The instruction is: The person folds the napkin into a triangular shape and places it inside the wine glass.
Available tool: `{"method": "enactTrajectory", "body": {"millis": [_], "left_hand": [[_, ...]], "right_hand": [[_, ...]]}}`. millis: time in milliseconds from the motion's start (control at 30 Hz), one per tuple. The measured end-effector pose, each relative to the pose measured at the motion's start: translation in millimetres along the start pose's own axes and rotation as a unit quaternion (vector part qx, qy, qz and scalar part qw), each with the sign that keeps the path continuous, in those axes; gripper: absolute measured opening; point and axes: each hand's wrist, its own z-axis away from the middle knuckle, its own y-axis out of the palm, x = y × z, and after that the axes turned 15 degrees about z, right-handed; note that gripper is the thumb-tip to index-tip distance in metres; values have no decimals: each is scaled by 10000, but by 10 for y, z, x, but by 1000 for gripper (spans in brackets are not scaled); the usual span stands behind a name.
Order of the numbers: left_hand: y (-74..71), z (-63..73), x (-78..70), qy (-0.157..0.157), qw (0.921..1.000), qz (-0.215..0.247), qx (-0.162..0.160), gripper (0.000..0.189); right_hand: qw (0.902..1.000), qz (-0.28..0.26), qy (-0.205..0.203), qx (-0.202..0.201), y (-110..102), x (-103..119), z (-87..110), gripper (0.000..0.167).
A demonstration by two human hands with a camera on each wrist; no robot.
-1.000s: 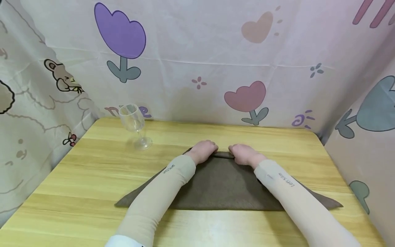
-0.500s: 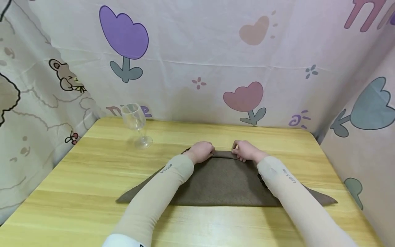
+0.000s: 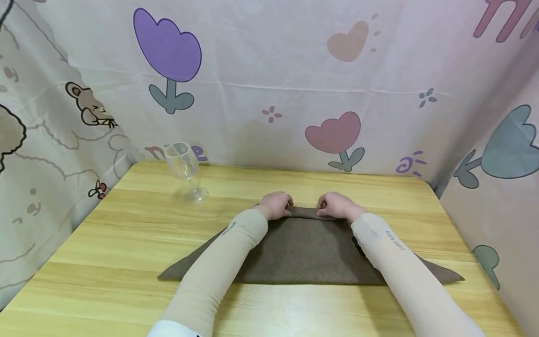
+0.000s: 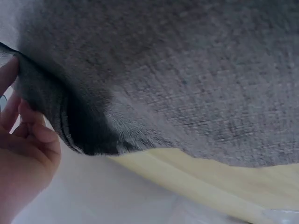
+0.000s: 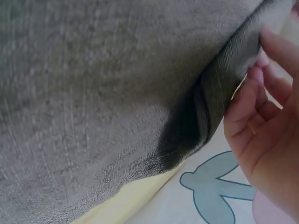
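Observation:
A brown-grey cloth (image 3: pixel 303 255) lies on the table in a broad shape with a pointed corner at either side and a straight edge toward me. Its far edge is turned over into a narrow folded strip (image 3: pixel 304 213). At the strip's left end my left hand (image 3: pixel 275 206) pinches the fold; in the left wrist view, thumb and curled fingers stand at the cloth's edge. My right hand (image 3: pixel 337 206) pinches the right end of the strip, with the thumb on the fold in the right wrist view. My sleeved forearms cover parts of the cloth's sides.
A clear stemmed glass (image 3: pixel 195 194) stands at the back left of the wooden table (image 3: pixel 105 262), apart from the cloth. A printed curtain (image 3: pixel 252 56) hangs behind the table and along both sides.
My right hand has shifted its fingers and taken a fresh pinch on the fold. Between the hands, the turned-over strip looks slightly wider. The glass stays put.

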Motion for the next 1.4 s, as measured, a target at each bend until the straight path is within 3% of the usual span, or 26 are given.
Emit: {"method": "enactTrajectory", "body": {"millis": [200,300,433,533,700,833,967,1067,1167,1300,1400], "left_hand": [[10,-9,-36,284,9966,-739,-208,10],[36,-13,-39,462,9928,-1054,-318,8],[73,-21,-32,672,9869,-1393,-450,8],[84,-21,-21,879,9821,-1595,-486,11],[100,1,53,1062,9772,-1788,-434,10],[113,30,112,1084,9775,-1780,-324,16],[99,66,115,1125,9802,-1627,-126,18],[76,108,108,1068,9831,-1483,116,22],[45,150,104,947,9885,-1159,205,21],[27,181,99,872,9936,-707,-95,11],[47,194,94,782,9944,-652,-293,11]], "right_hand": [[9993,159,-328,-123,-17,-34,40,11],[9963,575,-353,-532,9,2,60,15],[9794,1620,-513,-1094,54,75,68,22],[9663,2180,-576,-1238,67,90,77,22],[9505,2758,-258,-1404,68,43,121,15],[9338,3176,-149,-1641,111,1,136,12],[9246,3421,-210,-1663,172,11,155,11],[9249,3489,-220,-1496,197,53,194,10],[9330,3384,-121,-1216,172,130,239,12],[9441,3190,214,-804,87,257,259,18],[9507,3022,388,-571,29,323,231,21]]}}
